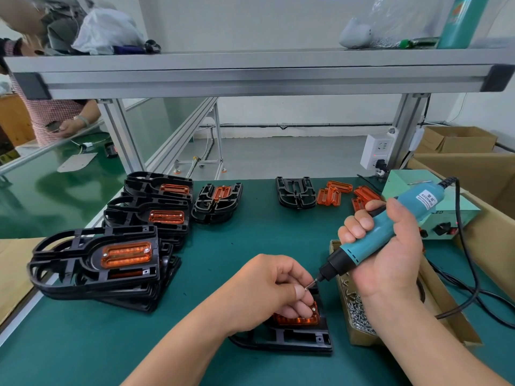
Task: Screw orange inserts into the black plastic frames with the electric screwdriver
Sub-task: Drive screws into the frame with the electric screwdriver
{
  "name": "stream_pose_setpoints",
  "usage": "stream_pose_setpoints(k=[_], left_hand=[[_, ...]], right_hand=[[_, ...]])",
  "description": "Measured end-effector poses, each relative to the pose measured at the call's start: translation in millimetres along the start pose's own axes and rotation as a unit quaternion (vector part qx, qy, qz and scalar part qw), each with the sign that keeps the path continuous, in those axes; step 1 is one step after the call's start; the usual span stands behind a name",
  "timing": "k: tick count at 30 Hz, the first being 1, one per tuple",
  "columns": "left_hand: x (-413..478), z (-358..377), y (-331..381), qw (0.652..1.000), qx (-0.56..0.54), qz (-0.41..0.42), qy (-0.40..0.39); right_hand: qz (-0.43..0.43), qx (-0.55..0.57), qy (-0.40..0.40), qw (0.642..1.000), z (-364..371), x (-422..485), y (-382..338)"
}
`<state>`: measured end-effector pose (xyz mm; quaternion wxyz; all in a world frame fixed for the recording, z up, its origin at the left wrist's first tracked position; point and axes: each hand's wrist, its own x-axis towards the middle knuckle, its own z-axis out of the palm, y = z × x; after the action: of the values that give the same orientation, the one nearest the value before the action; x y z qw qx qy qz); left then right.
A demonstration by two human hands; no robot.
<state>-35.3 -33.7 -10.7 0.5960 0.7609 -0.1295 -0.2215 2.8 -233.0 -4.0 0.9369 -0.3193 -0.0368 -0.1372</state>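
Note:
A black plastic frame [295, 339] lies on the green mat at the near centre, with an orange insert [299, 320] seated in it. My left hand [267, 288] rests over the insert and pinches a small screw [306, 287] at the screwdriver's bit. My right hand [387, 252] grips the teal electric screwdriver [381, 232], tilted down to the left, tip at the screw. One screw shows in the insert's right corner. Stacks of frames with inserts [111, 254] stand at the left. Loose orange inserts [334, 193] and empty frames [295, 192] lie at the back right.
A cardboard box of screws [359, 319] sits just right of the frame. The screwdriver's power unit [434, 218] and black cable [473, 274] are at the right, with cardboard boxes behind. An aluminium shelf frame [250, 76] spans overhead. Another person stands at the far left.

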Motion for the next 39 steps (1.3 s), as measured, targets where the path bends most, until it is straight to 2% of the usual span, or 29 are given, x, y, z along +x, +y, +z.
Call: stream_pose_setpoints(k=[33, 39], left_hand=[[1.3, -1.2, -2.8, 1.000, 0.002, 0.003, 0.010], [0.7, -1.7, -1.1, 0.999, 0.047, 0.004, 0.009]], right_hand=[[0.017, -0.009, 0.003, 1.000, -1.6, 0.5, 5.2], [0.029, -0.013, 0.012, 0.999, -2.1, -0.6, 8.9]])
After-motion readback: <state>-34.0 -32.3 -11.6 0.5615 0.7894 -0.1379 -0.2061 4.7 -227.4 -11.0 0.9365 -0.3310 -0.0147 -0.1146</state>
